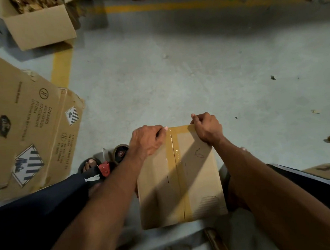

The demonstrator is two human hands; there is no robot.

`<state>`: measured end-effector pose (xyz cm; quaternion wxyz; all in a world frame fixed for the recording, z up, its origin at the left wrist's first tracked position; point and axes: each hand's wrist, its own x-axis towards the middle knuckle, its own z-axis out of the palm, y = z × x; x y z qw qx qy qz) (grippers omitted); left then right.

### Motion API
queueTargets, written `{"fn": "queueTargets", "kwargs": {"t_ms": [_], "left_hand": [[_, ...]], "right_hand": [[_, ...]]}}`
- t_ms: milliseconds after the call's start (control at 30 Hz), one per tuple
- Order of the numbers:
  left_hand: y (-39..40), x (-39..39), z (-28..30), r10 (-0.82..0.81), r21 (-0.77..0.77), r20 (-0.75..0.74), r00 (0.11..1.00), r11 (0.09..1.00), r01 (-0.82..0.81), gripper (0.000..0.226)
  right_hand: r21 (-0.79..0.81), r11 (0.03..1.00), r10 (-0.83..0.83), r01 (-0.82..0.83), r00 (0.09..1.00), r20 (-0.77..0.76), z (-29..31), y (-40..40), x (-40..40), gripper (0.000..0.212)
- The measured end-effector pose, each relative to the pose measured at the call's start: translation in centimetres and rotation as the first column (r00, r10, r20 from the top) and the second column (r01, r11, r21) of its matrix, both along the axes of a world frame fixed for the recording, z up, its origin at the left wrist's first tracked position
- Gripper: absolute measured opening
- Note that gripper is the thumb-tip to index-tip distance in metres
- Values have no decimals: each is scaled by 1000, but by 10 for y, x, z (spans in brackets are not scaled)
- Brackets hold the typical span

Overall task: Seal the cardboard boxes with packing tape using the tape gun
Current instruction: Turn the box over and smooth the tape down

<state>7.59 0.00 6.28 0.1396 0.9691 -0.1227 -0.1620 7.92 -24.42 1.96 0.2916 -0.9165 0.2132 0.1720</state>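
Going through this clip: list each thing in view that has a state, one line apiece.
cardboard box: flaps closed, tape along the centre seam
tape gun: lying on the floor, unheld
left hand: fingers curled at the box's far edge, over the tape end
right hand: fingers curled at the box's far corner
open box: flaps open, filled

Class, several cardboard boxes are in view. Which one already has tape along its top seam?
The closed box under both hands. The box at upper left stands open; the printed one lies flattened.
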Motion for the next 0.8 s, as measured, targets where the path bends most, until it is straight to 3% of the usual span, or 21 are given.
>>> {"fn": "queueTargets", "kwargs": {"t_ms": [67,167,300,567,800], "left_hand": [[15,14,10,-90,31,-181,979,995,97,60],[26,16,10,-107,7,-219,970,994,111,63],[29,23,-6,-12,-134,-223,975,991,-18,59],[33,30,-16,166,-287,-448,879,904,-317,60],[33,31,-20,196,-389,-546,815,802,-453,51]], "right_hand": [[-24,1000,-7,7,1000,15,2,-1,1,64],[-63,998,11,-9,1000,27,-2,-2,1,62],[-46,999,3,-1,999,36,-8,-4,4,61],[3,1000,21,-21,996,84,0,-2,3,56],[202,975,74,-89,994,83,-3,-9,3,70]]}}
